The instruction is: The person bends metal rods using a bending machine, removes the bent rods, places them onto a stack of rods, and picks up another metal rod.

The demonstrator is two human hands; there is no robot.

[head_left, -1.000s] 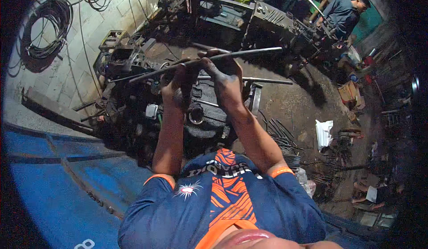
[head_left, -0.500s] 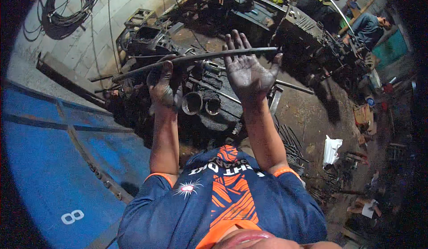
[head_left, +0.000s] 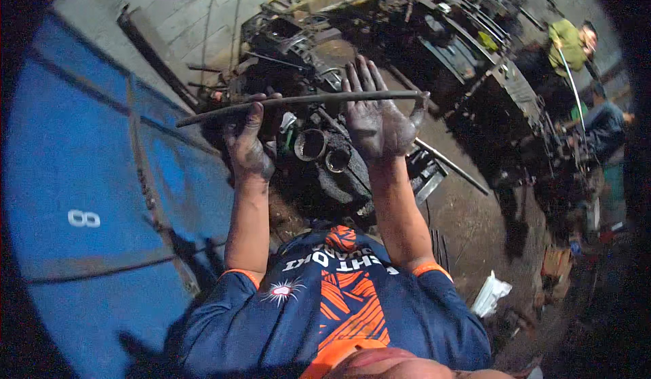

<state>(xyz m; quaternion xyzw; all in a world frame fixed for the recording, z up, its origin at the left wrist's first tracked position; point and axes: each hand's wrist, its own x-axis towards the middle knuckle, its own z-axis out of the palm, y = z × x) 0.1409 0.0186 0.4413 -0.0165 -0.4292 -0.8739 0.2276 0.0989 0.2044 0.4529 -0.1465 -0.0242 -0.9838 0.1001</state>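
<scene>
A long, thin dark metal rod (head_left: 325,99) lies crosswise in front of me, slightly lower at its left end. My left hand (head_left: 249,148), blackened with grime, is closed around it, thumb in front, with a length sticking out to the left. My right hand (head_left: 385,129) is held up flat, its palm blackened and its fingers stretched out. Across its fingers runs the rod, whose right end reaches the thumb tip. Beyond and below my hands are two round, cup-like openings (head_left: 298,144) on a dark, grimy machine (head_left: 332,187).
A blue metal panel (head_left: 74,182) stands at the left. Dark machinery (head_left: 468,46) lines the far side. Two people are at the far right, one in a yellow-green top (head_left: 566,46), another in blue (head_left: 605,135). A white bag (head_left: 491,294) lies on the floor.
My view has turned, so the surroundings are shifted and tilted. The rod now lies closer to level. My left hand keeps its grip and my right hand stays flat against the rod.
</scene>
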